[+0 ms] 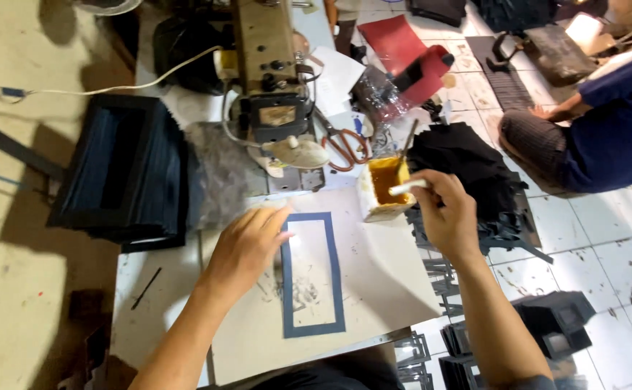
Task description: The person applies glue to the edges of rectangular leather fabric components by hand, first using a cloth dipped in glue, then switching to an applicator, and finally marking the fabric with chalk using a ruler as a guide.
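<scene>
Where it lies flat on the pale board [381, 267] in front of the person, the blue frame [313, 274] is a thin rectangular cut-out with a long open window, probably of light, limp sheet material; judged from its narrow strips, it would flop or twist if lifted by one corner and is best pinned flat or taken by two sides. The left hand [247, 245] rests open, its fingertips pressing the frame's upper left edge. The right hand [446, 213] pinches a white brush handle [410, 187] whose tip reaches into the small tub of amber glue [386, 189] just above the board. Beside: stack of dark frames [124, 173], sewing machine [272, 87], orange scissors [345, 144].
</scene>
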